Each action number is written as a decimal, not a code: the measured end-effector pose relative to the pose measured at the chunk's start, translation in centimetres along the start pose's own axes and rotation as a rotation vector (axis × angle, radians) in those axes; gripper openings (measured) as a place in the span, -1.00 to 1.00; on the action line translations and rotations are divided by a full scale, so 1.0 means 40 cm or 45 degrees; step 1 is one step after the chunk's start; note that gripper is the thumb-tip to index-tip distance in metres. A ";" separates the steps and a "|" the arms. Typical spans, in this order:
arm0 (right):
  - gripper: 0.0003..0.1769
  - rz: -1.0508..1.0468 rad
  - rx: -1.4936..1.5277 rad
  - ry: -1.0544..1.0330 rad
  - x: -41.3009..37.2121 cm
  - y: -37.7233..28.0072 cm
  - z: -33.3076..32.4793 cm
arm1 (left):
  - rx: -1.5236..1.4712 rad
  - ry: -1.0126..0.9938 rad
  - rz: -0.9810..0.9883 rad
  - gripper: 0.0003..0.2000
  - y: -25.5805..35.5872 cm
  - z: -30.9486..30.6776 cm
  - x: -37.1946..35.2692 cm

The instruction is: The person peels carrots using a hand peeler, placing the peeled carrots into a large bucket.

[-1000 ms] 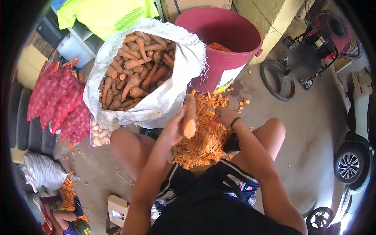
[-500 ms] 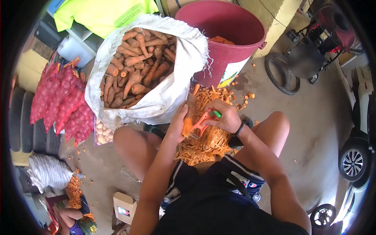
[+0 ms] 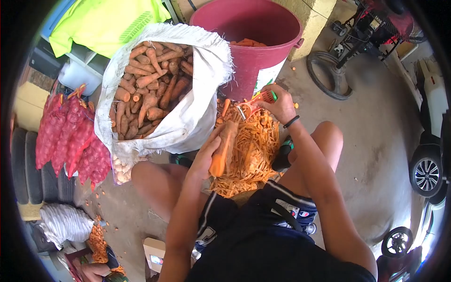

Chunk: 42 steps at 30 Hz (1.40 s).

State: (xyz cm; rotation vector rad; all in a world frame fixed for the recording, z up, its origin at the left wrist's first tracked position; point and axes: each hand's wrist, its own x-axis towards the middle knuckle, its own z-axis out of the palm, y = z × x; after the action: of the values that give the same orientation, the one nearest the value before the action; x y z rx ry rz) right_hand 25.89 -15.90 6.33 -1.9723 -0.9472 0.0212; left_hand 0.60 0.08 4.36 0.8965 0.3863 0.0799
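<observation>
The left hand (image 3: 205,159) has a closed grip on a half-peeled carrot (image 3: 221,149) above the peel pile (image 3: 251,155); right hand (image 3: 283,107) grips an orange peeler (image 3: 256,100) by the red bucket (image 3: 244,66), label too blurry to read.

Bright daylight floods in, glaring off the white sack (image 3: 188,117) and the concrete floor (image 3: 376,141). Shadows stay soft. The fisheye view bends at its edges, ringed by black; detail there smears.
</observation>
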 end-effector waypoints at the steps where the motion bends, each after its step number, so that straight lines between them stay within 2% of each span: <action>1: -0.46 -0.001 0.022 0.003 -0.005 -0.011 0.005 | -0.080 -0.017 0.025 -0.48 -0.005 -0.014 0.000; 4: -0.49 -0.326 0.148 -0.098 -0.075 -0.107 0.045 | -0.152 0.013 -0.037 -0.47 -0.014 -0.055 0.028; 5: -0.48 -0.396 0.208 -0.190 -0.106 -0.138 0.064 | -0.155 0.072 0.030 -0.50 0.019 0.020 0.022; 6: -0.48 -0.461 0.273 -0.279 -0.134 -0.164 0.081 | -0.137 0.098 0.072 -0.50 0.011 0.030 0.029; 7: -0.49 -0.458 0.168 -0.318 -0.151 -0.192 0.081 | -0.113 0.124 0.107 -0.51 0.007 0.033 0.030; 11: -0.50 -0.468 0.137 -0.317 -0.113 -0.151 0.087 | 0.035 0.136 0.165 -0.49 -0.020 0.003 0.032; 14: -0.48 -0.382 0.065 -0.076 -0.047 -0.082 0.056 | 0.138 0.100 0.082 -0.46 -0.001 0.012 0.016; 17: -0.48 -0.148 -0.078 0.095 0.005 -0.009 0.015 | 0.073 0.006 -0.029 -0.47 0.001 -0.012 -0.015; 20: -0.56 -0.105 0.174 -0.043 -0.038 -0.076 0.027 | -0.084 -0.095 -0.001 -0.49 -0.024 -0.066 0.017; 21: -0.58 -0.314 0.158 -0.037 -0.072 -0.109 0.053 | -0.148 -0.118 0.038 -0.50 -0.031 -0.077 0.029; 22: -0.58 -0.278 0.325 -0.239 -0.117 -0.129 0.085 | -0.182 0.019 0.047 -0.52 -0.023 -0.046 0.032; 24: -0.47 -0.544 0.122 -0.343 -0.152 -0.192 0.087 | -0.240 0.305 0.047 -0.55 0.008 0.050 0.023; 28: -0.48 -0.350 0.076 -0.115 -0.077 -0.103 0.073 | 0.025 0.152 0.025 -0.57 -0.023 -0.010 0.014; 30: -0.48 -0.240 -0.067 0.026 -0.030 -0.058 0.040 | 0.013 0.172 0.002 -0.56 -0.013 0.016 0.003; 32: -0.49 -0.108 0.043 0.063 -0.034 -0.048 0.042 | 0.019 0.200 -0.028 -0.57 0.004 0.018 -0.002; 33: -0.49 -0.047 0.102 0.078 -0.036 -0.054 0.047 | -0.110 0.120 -0.030 -0.56 -0.014 -0.014 0.012; 36: -0.50 -0.339 0.211 -0.014 -0.101 -0.126 0.082 | -0.149 0.170 0.029 -0.55 -0.029 -0.048 0.033; 39: -0.48 -0.497 0.095 -0.373 -0.164 -0.190 0.105 | -0.339 0.404 0.036 -0.54 0.011 0.060 0.022; 42: -0.50 -0.425 0.126 -0.254 -0.128 -0.151 0.100 | -0.137 0.258 0.041 -0.54 -0.011 0.021 0.023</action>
State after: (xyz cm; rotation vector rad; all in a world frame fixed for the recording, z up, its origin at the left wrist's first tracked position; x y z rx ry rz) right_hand 17.17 -14.48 6.77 -1.7231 -1.3703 0.0756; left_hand 1.72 -0.61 4.22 0.7902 0.5516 0.2202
